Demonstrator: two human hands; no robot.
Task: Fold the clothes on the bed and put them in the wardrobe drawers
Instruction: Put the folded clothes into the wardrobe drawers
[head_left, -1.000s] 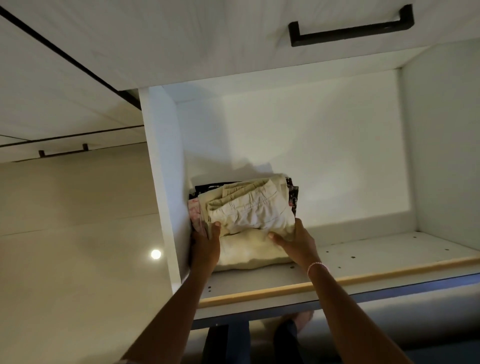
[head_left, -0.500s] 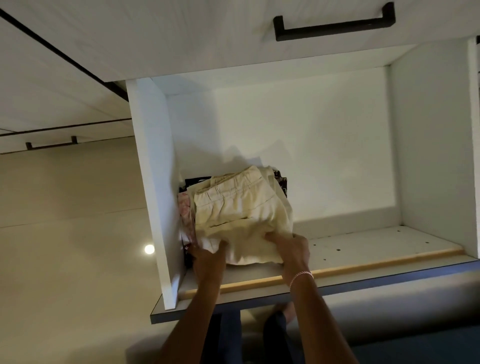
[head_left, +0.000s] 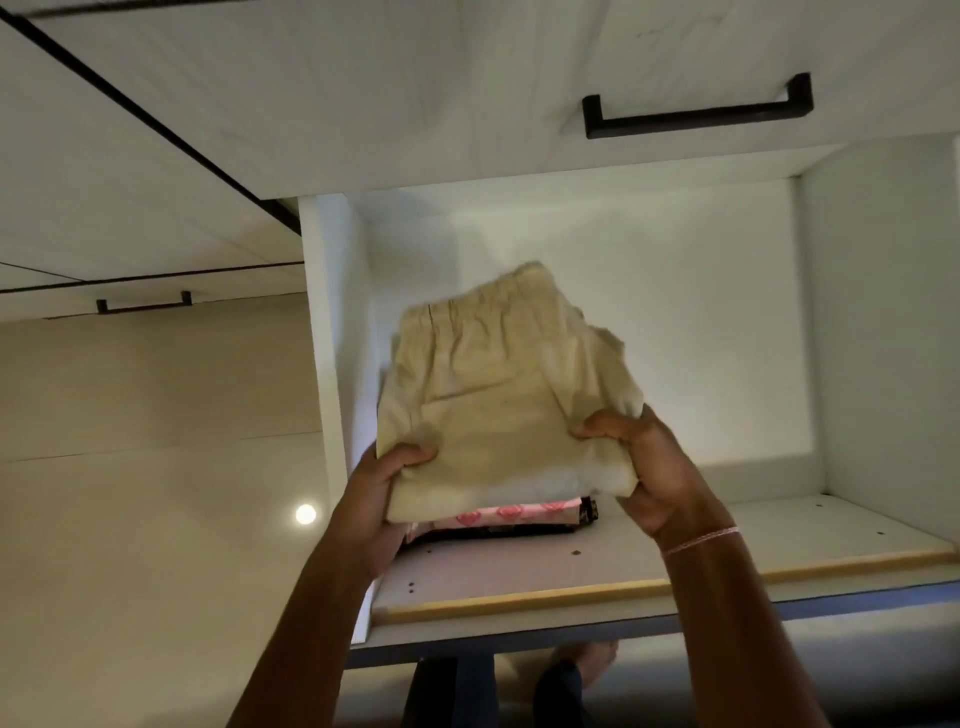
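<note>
**Beige folded garment (head_left: 498, 395) held above the drawer stack**

The left hand (head_left: 384, 499) curls round the garment's near left corner. The right hand (head_left: 654, 467), a pink thread bracelet (head_left: 701, 540) on its wrist, grips the near right corner. The garment tilts up, gathered waistband farthest away, over a pink heart-print garment (head_left: 514, 514) and a dark garment (head_left: 524, 529) lying at the left of the white drawer (head_left: 831, 525).

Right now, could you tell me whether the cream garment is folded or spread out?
Folded: the cream garment is a compact layered bundle, gripped at its near corners by the left hand and right hand.
</note>
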